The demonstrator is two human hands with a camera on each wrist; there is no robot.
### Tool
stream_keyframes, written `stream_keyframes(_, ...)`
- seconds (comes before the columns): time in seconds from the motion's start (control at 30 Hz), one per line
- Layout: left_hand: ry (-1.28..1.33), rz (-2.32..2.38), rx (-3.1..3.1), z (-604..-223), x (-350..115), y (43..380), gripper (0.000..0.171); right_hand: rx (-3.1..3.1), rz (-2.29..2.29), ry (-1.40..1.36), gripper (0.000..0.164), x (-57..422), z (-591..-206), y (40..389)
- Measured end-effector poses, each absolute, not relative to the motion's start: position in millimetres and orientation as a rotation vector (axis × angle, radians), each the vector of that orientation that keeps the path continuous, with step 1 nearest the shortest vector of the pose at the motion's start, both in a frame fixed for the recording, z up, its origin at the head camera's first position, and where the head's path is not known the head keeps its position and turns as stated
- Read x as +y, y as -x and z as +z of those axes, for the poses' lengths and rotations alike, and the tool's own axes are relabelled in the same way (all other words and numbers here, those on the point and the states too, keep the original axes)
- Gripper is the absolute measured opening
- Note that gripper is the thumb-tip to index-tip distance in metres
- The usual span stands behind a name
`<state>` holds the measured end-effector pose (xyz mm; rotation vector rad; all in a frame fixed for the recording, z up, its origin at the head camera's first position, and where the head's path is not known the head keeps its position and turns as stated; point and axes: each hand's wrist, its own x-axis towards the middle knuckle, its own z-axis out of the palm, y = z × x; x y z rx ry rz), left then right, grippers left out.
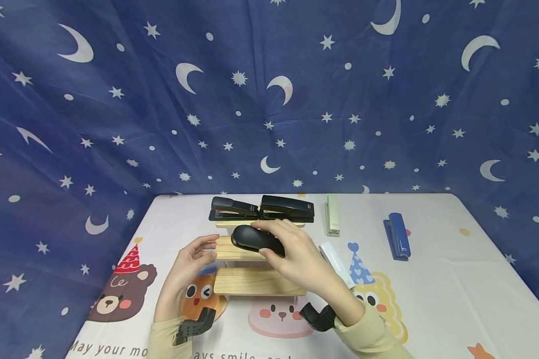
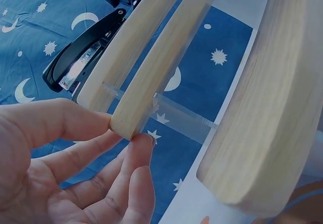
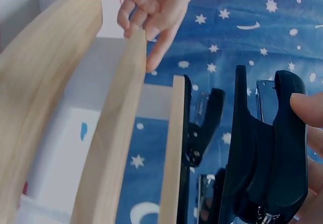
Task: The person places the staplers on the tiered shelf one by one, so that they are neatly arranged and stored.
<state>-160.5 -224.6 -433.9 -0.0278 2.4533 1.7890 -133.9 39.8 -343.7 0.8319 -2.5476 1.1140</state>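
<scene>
Behind everything, you face a dark blue curtain [image 1: 269, 104] scattered with white moons and stars. Below it spreads the surface [image 1: 453, 279], covered in white printed with cartoon figures and lettering. Before you on it stands a wooden rack [image 1: 259, 282] with three stepped shelves and clear supports. Your left hand [image 1: 190, 260] is at the left end of the middle shelf, its fingers pinching the board's front and back edges. Your right hand [image 1: 296, 253] has its fingers wrapped around a black stapler [image 1: 251, 238], thumb on the near side; in the head view you hold it over the middle shelf, and the right wrist view shows it apart from the board. On the top shelf, you have two more black staplers end to end: a longer one [image 1: 287, 207] on the right and a smaller one [image 1: 234, 207] on the left. Well off to your right lies a blue stapler [image 1: 400, 235]. Nearer the rack, just beyond your right forearm, you see a white stapler [image 1: 338, 265], partly hidden by that arm. Behind it, to the right of the top shelf, sits a slim pale green stapler [image 1: 333, 214].
</scene>
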Motion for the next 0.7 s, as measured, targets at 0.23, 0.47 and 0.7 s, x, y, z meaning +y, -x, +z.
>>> stream_keyframes(0.23, 0.030, 1.791, 2.449, -433.9, -225.3, 160.8, 0.046, -2.582, 1.191, -0.855, 0.046, 25.1, -346.5, 143.4)
stream_keyframes(0.47, 0.039, 1.779, 2.445, -435.8, -227.6, 161.3, 0.048, -2.624, 1.228, -0.895, 0.044, 9.3, -353.5, 152.7)
stream_keyframes(0.7, 0.037, 1.806, 2.404, -438.6, -230.7, 161.6, 0.049, -2.651, 1.205, -0.913, 0.044, -2.2, -357.6, 157.8)
